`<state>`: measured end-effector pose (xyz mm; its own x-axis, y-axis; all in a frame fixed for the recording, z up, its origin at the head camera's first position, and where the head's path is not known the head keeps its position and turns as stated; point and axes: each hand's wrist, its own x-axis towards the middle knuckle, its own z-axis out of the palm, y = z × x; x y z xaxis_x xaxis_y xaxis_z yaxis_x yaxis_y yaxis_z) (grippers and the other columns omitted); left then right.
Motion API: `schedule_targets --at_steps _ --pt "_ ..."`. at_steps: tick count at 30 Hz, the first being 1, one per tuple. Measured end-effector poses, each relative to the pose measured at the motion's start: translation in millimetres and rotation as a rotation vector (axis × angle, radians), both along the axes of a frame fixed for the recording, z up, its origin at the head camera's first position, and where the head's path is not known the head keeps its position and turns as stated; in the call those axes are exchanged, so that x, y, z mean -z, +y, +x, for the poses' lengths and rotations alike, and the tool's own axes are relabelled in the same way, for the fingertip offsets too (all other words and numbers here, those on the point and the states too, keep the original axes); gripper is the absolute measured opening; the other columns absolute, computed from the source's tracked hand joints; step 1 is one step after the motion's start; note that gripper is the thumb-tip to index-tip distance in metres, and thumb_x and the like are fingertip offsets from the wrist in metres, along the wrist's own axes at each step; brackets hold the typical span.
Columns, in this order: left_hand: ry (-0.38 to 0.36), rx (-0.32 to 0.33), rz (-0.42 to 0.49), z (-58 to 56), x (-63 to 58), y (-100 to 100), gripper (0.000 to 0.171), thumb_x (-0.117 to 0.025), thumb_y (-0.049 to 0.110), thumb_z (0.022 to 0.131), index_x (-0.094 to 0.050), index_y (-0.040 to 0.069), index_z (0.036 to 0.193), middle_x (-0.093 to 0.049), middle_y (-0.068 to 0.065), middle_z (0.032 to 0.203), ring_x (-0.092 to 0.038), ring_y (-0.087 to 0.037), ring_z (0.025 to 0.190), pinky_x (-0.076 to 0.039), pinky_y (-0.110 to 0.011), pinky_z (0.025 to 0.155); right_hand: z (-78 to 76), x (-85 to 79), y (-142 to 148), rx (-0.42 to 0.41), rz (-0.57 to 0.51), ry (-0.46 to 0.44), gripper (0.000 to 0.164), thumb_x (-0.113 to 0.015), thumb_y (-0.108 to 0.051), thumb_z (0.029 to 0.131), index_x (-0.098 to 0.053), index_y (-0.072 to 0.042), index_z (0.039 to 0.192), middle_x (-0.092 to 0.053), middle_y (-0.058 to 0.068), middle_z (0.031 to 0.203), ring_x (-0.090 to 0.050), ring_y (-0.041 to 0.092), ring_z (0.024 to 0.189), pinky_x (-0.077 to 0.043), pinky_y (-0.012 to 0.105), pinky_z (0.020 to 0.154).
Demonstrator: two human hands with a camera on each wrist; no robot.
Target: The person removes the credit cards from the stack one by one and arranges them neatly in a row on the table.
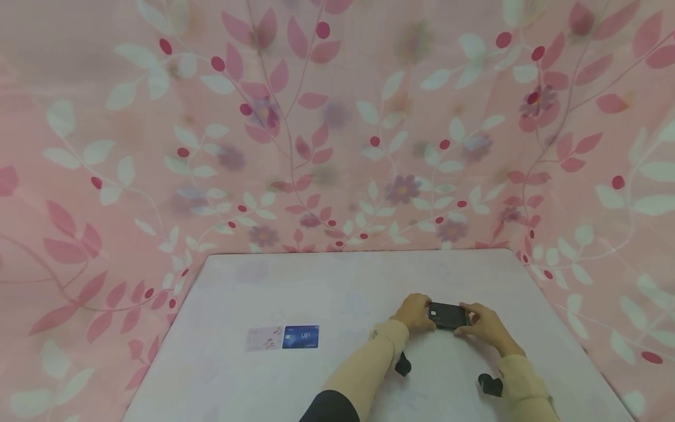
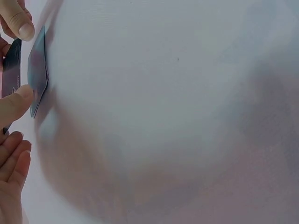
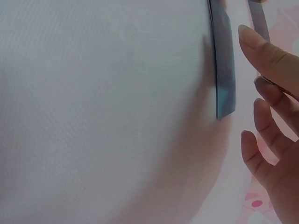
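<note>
The black rectangular card with a glossy-looking face lies directly between the left hand and the right hand, about equally near to both, over the white tabletop. Each hand pinches one short end between thumb and fingers. Its long axis runs from hand to hand, roughly left to right, the right end slanting slightly toward the body; the end with the small pale square points to the left hand. Just beside it, the left wrist view shows a thin blue-grey flat piece; what supports that cannot be told. Well off to the left, nearer the left hand, lie a pale pink floral card and a blue VIP card, side by side.
</note>
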<state>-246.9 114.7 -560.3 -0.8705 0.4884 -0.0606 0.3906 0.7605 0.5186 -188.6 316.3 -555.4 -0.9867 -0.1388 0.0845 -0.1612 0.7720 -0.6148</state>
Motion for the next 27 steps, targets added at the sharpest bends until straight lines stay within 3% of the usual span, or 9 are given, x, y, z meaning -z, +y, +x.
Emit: schedule_targets --at_steps 13,27 --pt "-0.041 0.034 0.167 -1.9 -8.0 -17 0.058 -0.087 0.023 0.064 -0.064 0.006 0.115 -0.068 0.001 0.104 -0.059 -0.005 0.091 -0.045 -0.015 0.083 4.1 -15.4 -6 -0.030 -0.054 0.034 0.069 -0.085 -0.014 0.063 -0.056 0.010 0.120 -0.063 0.019 0.100 -0.054 0.020 0.075 -0.041 0.025 0.061" --pt "-0.005 0.058 0.237 6.7 -16.2 -33 0.056 -0.087 0.017 0.063 -0.066 0.003 0.112 -0.069 -0.003 0.101 -0.060 -0.006 0.088 -0.045 -0.014 0.079 12.6 -21.0 -18 -0.016 -0.071 0.037 0.067 -0.084 -0.014 0.064 -0.056 0.010 0.121 -0.063 0.022 0.106 -0.056 0.024 0.080 -0.043 0.027 0.063"
